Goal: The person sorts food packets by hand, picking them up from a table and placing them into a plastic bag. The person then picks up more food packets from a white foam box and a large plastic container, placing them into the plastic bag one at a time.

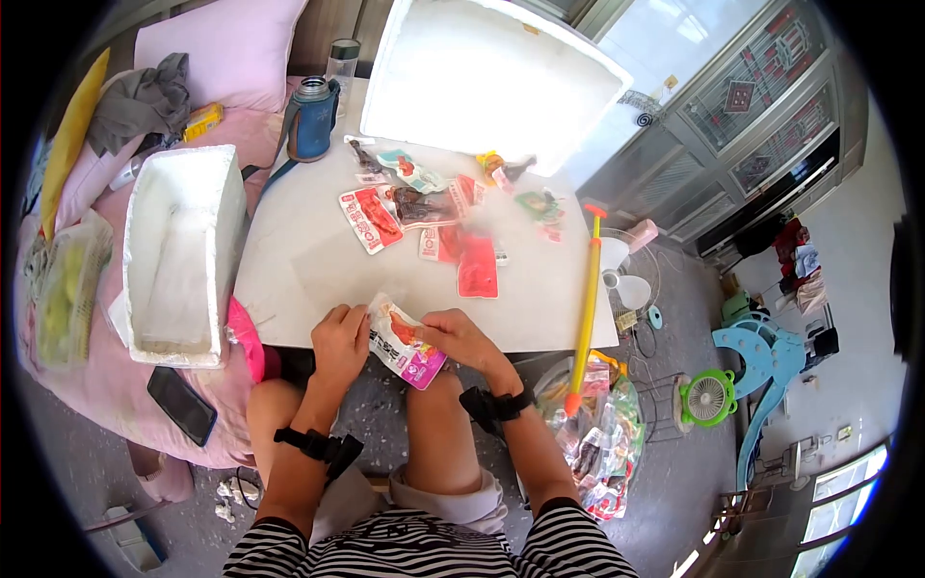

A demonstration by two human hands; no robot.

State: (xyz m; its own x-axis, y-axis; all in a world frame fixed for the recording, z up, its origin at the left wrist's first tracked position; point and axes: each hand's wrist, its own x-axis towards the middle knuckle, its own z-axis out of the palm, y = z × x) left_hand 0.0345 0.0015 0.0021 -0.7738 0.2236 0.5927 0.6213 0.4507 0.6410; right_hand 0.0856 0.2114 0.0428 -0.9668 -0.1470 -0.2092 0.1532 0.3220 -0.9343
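Between my two hands, just over the near edge of the white table [318, 275], is a snack packet [409, 349] with white, orange and purple print. My left hand [339, 339] pinches its upper left corner. On its right side, my right hand [461, 339] grips it with the thumb across the front. Farther back on the tabletop lie several other packets, among them a red and white packet [370, 220], a plain red packet [478, 267] and a green and white packet [412, 170]. Dark pieces of food [424, 204] show among them.
A white foam box [183, 347] stands on the pink bed at left, near a phone [181, 405]. Behind the packets leans a large foam lid [491, 77], beside a blue bottle [310, 125]. A yellow pump [586, 318] crosses the right edge, above a packet-filled bag [602, 443].
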